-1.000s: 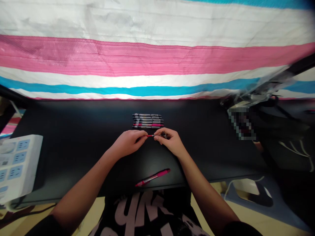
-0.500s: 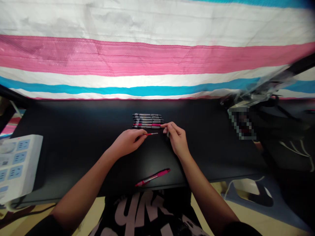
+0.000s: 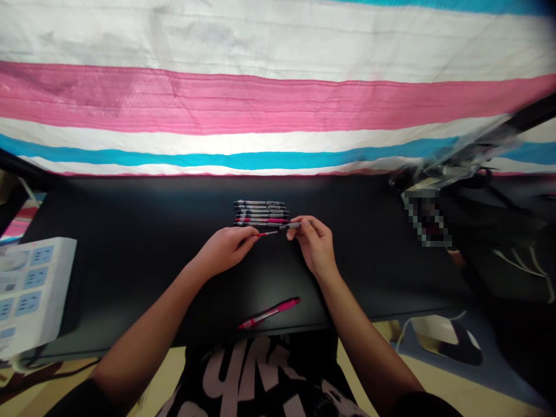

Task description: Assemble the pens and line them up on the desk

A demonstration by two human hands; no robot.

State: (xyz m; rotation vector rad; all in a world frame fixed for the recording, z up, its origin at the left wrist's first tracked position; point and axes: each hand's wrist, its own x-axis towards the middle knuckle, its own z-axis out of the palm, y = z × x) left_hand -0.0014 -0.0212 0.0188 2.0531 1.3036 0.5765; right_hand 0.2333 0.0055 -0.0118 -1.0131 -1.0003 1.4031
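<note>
In the head view my left hand [image 3: 228, 249] pinches a thin red pen refill [image 3: 266, 234], its pale tip pointing right. My right hand [image 3: 316, 246] holds a short grey pen grip [image 3: 290, 226] between thumb and fingers, its end facing the refill tip with a small gap between them. Just beyond both hands, several pens [image 3: 260, 212] lie side by side in a row, mostly grey and black, one with a pink grip. A pink pen [image 3: 270, 313] lies slantwise near the table's front edge, between my forearms.
A white power strip [image 3: 65, 272] with blue sockets stands on the black table [image 3: 130, 211] at the left. Crumpled clear plastic [image 3: 467, 153] lies at the far right. A striped sheet [image 3: 260, 104] hangs behind the table, and a blue stool [image 3: 490, 370] is below right.
My right hand has turned its fingers, and the grey pen grip now points left toward the refill. My left hand has barely moved, still holding the refill.
</note>
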